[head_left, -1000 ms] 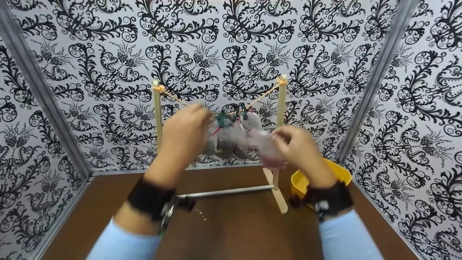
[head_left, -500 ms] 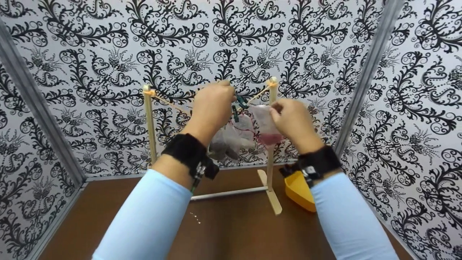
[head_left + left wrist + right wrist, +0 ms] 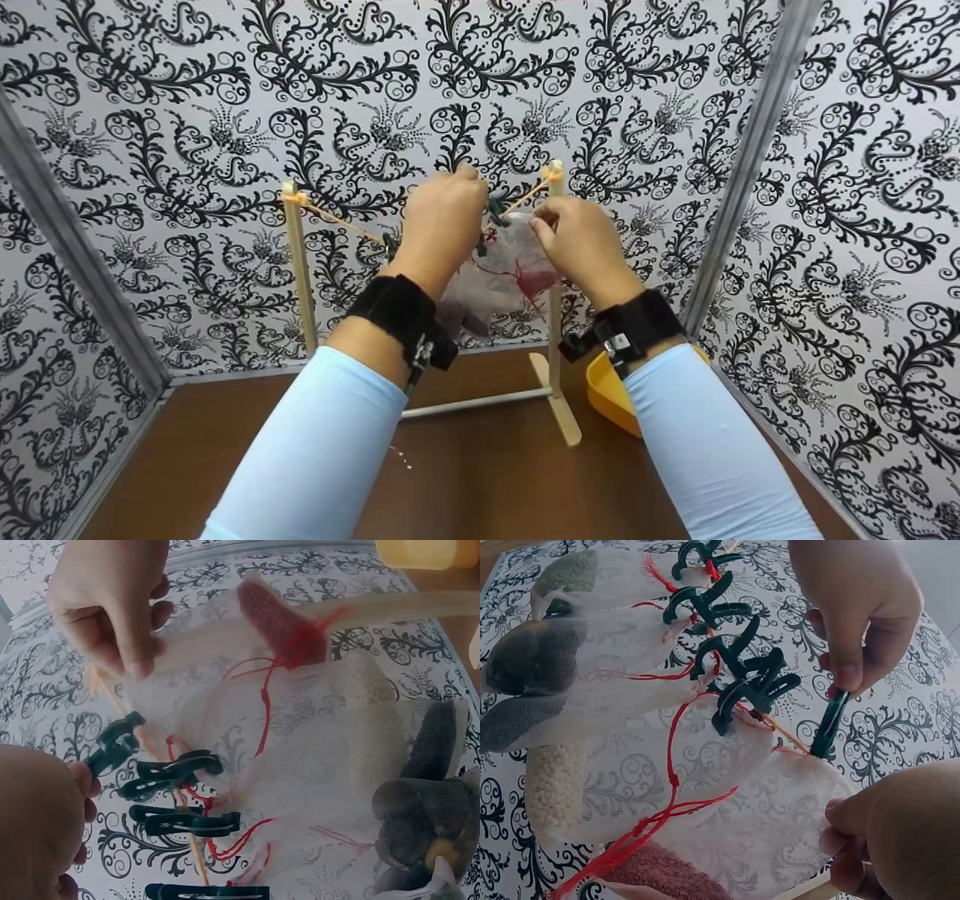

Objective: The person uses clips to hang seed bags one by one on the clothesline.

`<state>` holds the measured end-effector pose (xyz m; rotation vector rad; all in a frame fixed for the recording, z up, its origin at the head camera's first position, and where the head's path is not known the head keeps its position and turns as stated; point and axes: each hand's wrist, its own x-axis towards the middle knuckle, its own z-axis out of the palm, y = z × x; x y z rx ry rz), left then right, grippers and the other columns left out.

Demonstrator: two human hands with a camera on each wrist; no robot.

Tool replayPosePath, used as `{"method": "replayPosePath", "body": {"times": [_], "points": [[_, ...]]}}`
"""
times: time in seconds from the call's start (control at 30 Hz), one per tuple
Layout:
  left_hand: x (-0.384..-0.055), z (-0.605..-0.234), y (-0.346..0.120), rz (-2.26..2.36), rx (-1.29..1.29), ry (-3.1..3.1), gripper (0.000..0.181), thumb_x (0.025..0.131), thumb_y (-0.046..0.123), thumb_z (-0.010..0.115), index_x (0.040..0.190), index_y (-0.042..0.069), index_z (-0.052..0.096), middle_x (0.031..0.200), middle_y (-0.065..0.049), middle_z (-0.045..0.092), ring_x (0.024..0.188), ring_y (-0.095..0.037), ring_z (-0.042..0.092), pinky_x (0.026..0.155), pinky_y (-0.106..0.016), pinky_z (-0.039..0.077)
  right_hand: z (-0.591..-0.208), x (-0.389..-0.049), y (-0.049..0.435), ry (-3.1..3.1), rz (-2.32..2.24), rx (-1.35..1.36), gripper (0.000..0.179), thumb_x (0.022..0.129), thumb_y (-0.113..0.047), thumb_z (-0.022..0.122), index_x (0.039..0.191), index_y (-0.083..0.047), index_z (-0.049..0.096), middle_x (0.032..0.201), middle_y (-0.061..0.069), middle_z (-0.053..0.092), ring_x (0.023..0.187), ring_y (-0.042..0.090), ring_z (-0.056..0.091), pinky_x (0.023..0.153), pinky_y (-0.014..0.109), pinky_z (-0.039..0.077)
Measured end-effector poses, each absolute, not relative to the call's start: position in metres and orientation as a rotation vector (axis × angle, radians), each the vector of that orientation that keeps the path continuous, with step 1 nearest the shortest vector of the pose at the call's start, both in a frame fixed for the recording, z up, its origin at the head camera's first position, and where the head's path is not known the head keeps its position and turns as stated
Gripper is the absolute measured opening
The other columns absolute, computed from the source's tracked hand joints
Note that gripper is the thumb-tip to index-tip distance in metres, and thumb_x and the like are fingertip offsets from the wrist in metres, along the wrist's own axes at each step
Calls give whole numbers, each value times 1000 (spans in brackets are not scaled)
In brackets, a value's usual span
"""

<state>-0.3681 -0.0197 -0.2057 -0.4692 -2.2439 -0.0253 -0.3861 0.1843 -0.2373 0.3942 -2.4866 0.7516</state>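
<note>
My left hand pinches a dark green clothespin between thumb and fingers. The tip of that pin meets the cord and the top edge of a white mesh drawstring bag. With thumb and fingertips, my right hand pinches the same bag near its upper corner. Reddish contents bulge in its bottom, and red drawstrings dangle over it. Alongside, several similar bags hang from more green clothespins; one holds pale grains, others darker contents.
The cord runs between two wooden posts of a stand with a pale bottom bar. A yellow bin stands at the right, partly behind my right forearm. Small white specks lie on the brown table. Patterned walls enclose the space.
My right hand has raised the reddish bag to the cord and shifted it slightly left. My left hand has moved up and right to the bag's top with the clothespin. The head view has shifted slightly.
</note>
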Motion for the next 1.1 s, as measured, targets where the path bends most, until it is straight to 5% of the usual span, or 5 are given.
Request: {"method": "replayPosePath", "body": {"times": [0.23,0.57,0.83,1.1], "points": [[-371,-206,-15,85,-460,-2397,18,103,-1,69,110,9,82,114,-6,78,104,-28,74,88,-41,68,-239,-388,182,-2490,832,401,20,111,-22,73,123,-8,80,119,11,83,99,28,78,88,41,68],[-367,-213,-20,135,-442,-2523,17,102,7,71,119,10,77,122,-8,71,118,-28,65,97,-42,65,-244,-392,180,-2508,889,446,18,111,-23,74,120,-9,80,113,10,82,95,26,76,83,40,68],[-343,-222,-32,22,-515,-2485,36,114,39,68,137,12,71,124,-6,65,114,-22,58,92,-35,63,-262,-399,185,-2517,959,468,16,111,-22,74,115,-9,81,108,10,81,92,26,75,80,37,67],[-304,-276,-73,-339,-681,-2069,16,107,27,78,108,12,83,102,-4,70,96,-24,62,78,-35,62,-286,-384,205,-2512,972,444,20,112,-19,68,120,-4,79,111,14,82,95,31,78,83,41,70]]}}
